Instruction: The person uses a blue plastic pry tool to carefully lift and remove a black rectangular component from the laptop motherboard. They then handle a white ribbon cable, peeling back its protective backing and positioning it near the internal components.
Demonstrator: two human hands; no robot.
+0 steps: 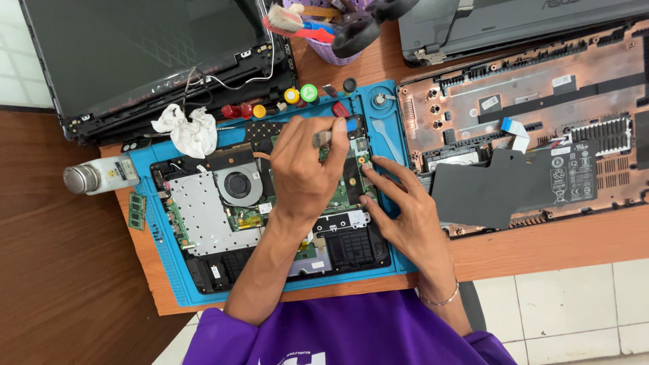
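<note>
Head view, looking down on a wooden desk (541,247) with a blue work mat (159,233) on it. Opened laptop base (223,216) lies on the mat, metal shield and round fan (238,184) showing, green board at centre.

Left hand (304,169) sits over the board at frame centre, fingers closed around a small brush (331,134); the grey ferrule and blue handle stick out toward 2 o'clock of the hand. Brush tip is hidden by the fingers, so contact with the board can't be confirmed.

Right hand (405,209) at 4 o'clock of the left hand, holding nothing, fingers spread, fingertips pressing on the board's right edge. Thin metal bracelet (439,297) on that wrist.

Around: crumpled white tissue (189,130) at 10 o'clock of the left hand; coloured screwdriver handles (284,100) at 12 o'clock along the mat's top edge; white bottle (101,176) lying on its side at 9 o'clock, off the mat; green memory stick (137,211) just below it. Detached screen lid (149,61) at top left. Second laptop's bottom cover (527,101) with black battery (514,186) at 3 o'clock. Purple shirt (351,334) at 6 o'clock.
</note>
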